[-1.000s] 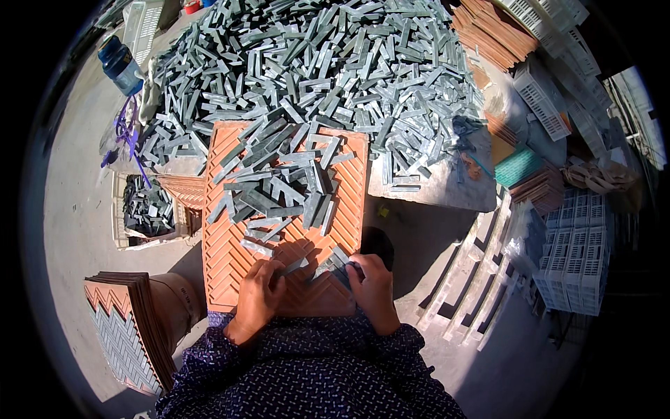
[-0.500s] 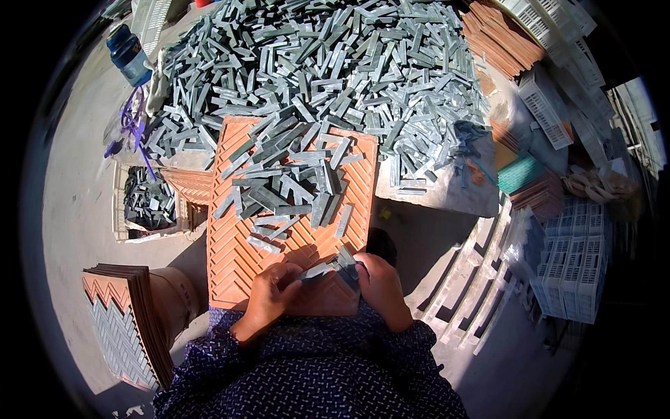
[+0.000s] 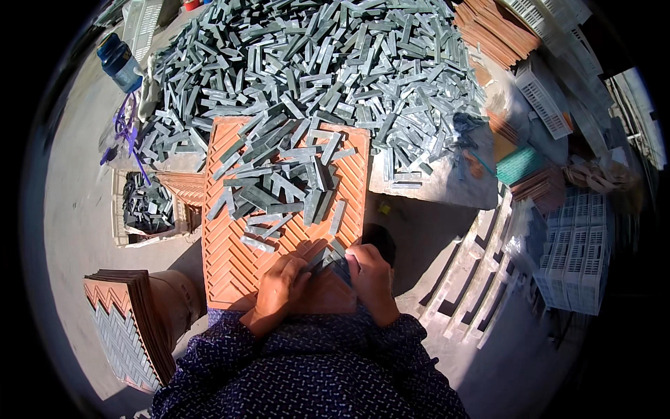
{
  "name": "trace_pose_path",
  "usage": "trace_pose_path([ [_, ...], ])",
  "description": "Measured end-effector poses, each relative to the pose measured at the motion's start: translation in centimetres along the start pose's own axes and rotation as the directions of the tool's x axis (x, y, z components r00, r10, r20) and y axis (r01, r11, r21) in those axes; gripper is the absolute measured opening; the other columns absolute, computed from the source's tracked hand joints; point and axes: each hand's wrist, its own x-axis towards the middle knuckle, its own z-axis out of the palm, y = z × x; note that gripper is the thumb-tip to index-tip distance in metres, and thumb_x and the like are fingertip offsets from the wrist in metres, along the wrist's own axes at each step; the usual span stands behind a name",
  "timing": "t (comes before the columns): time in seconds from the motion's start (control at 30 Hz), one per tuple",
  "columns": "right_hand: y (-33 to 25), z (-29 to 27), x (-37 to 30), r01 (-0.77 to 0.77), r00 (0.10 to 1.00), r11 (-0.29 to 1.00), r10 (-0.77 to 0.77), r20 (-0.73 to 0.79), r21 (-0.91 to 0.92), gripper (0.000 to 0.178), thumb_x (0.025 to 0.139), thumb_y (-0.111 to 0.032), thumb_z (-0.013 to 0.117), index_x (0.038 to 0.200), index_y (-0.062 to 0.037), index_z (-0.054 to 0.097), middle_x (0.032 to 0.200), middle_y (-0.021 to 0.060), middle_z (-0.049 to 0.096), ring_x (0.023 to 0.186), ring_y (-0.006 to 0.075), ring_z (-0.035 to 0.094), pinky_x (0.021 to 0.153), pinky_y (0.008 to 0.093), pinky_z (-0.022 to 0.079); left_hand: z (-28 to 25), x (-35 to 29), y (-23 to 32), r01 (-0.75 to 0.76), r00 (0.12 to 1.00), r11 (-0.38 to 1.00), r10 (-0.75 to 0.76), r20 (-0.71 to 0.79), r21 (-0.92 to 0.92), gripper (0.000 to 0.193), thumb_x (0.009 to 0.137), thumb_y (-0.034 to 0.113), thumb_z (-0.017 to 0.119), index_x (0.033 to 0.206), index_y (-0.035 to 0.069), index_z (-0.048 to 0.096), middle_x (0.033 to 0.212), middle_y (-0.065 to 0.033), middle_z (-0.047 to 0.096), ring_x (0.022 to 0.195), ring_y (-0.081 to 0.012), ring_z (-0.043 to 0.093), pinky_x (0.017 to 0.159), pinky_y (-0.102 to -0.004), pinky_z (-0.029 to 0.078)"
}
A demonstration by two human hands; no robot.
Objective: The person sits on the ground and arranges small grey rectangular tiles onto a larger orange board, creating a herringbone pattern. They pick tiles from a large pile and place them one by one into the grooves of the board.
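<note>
An orange tray [image 3: 225, 276] with herringbone slots lies before my body, its near edge at my lap. Over its near right part, my left hand [image 3: 279, 285] has its fingers curled at one end of a few grey stone strips [image 3: 325, 259]. My right hand [image 3: 371, 274] pinches the other side of these strips, thumb and fingers pressed together. Shadow and fingers hide how many strips there are and whether they touch the slots. Loose grey stone strips [image 3: 279, 183] lie jumbled over the tray's far half.
Beyond the tray, a big heap of stone strips [image 3: 307, 63] covers a table [image 3: 447, 185]. At left stand a crate of strips [image 3: 120, 209] and a stack of filled trays [image 3: 125, 328]. On the right are a pallet [image 3: 464, 279], white crates [image 3: 574, 255] and a green stack [image 3: 520, 165].
My left hand has moved slightly right, closer to my right hand. The strips between them sit lower and more together. The whole view has shifted a little.
</note>
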Motion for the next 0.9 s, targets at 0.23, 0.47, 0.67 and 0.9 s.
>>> trace_pose_path([
  [0.23, -0.2, -0.7, 0.8, 0.004, 0.999, 0.994, 0.001, -0.046, 0.108, 0.006, 0.081, -0.003, 0.066, 0.085, -0.0021, 0.062, 0.079, 0.0140, 0.062, 0.071, 0.0306, 0.063, 0.062, 0.0357, 0.050, 0.2, 0.9, 0.1, -0.010, 0.999, 0.997, 0.007, 0.052, 0.074, 0.026, 0.074, 0.005, 0.071, 0.098, 0.004, 0.061, 0.095, -0.0145, 0.065, 0.081, -0.0329, 0.065, 0.068, -0.0376, 0.053],
  [0.47, -0.4, -0.1, 1.2, 0.149, 0.988, 0.975, -0.153, 0.013, 0.163, 0.016, 0.082, -0.006, 0.064, 0.098, -0.0056, 0.065, 0.088, 0.0121, 0.062, 0.076, 0.0321, 0.062, 0.064, 0.0370, 0.051, 0.0, 1.0, 0.5, 0.006, 0.998, 0.998, -0.009, 0.056, 0.055, 0.027, 0.074, 0.004, 0.070, 0.098, 0.003, 0.060, 0.095, -0.0150, 0.064, 0.078, -0.0335, 0.065, 0.068, -0.0377, 0.053],
  [0.67, -0.2, 1.2, 2.0, 0.288, 0.949, 0.943, -0.304, 0.083, 0.168, 0.017, 0.078, -0.002, 0.063, 0.093, -0.0059, 0.067, 0.093, 0.0088, 0.061, 0.081, 0.0265, 0.062, 0.066, 0.0323, 0.052, 0.0, 0.7, 0.9, 0.092, 0.996, 0.995, -0.092, 0.012, -0.046, 0.023, 0.075, 0.004, 0.069, 0.097, 0.002, 0.061, 0.090, -0.0164, 0.064, 0.077, -0.0337, 0.065, 0.068, -0.0378, 0.052],
  [0.9, -0.1, 1.4, 3.2, 0.290, 0.933, 0.933, -0.325, 0.155, 0.212, 0.015, 0.076, -0.003, 0.066, 0.091, -0.0050, 0.066, 0.093, 0.0086, 0.061, 0.083, 0.0273, 0.063, 0.066, 0.0345, 0.052, -0.4, 0.8, 0.5, 0.011, 1.000, 0.999, -0.012, 0.026, 0.032, 0.017, 0.077, 0.002, 0.066, 0.094, 0.003, 0.063, 0.089, -0.0152, 0.065, 0.078, -0.0343, 0.065, 0.068, -0.0384, 0.052],
])
